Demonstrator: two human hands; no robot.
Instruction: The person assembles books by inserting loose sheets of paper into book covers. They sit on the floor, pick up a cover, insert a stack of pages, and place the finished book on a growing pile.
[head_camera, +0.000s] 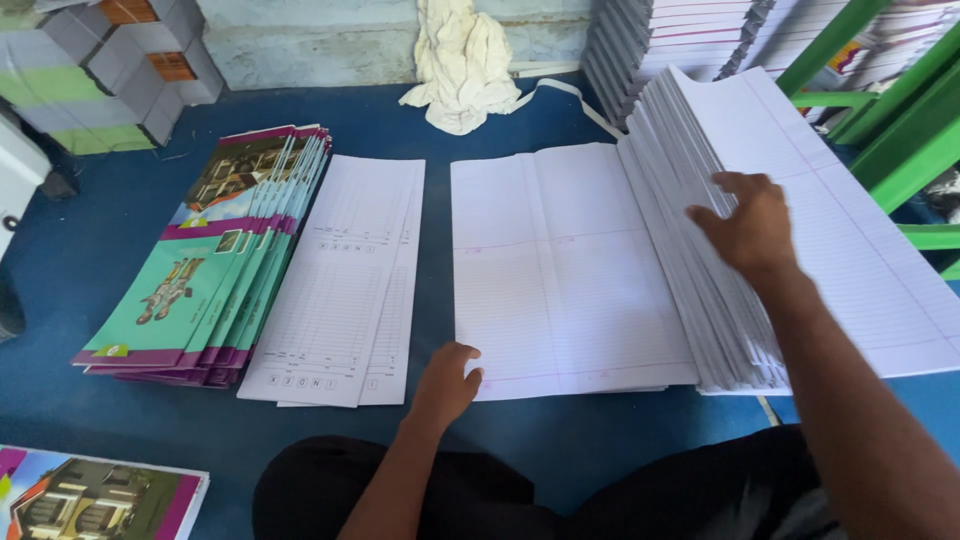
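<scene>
My left hand (445, 380) rests with curled fingers on the near left corner of a flat bundle of ruled white sheets (560, 270) lying on the blue floor. My right hand (745, 225) is spread on a tall fanned stack of ruled sheets (800, 230) at the right, fingers pressing into the stepped left edge. Neither hand lifts a sheet clear.
A pile of printed index sheets (345, 275) lies left of centre, beside a fanned stack of teal and purple covers (215, 265). Another cover (95, 500) lies at the bottom left. White cloth (465, 60), stacked books (660, 35) and a green frame (900, 110) stand behind.
</scene>
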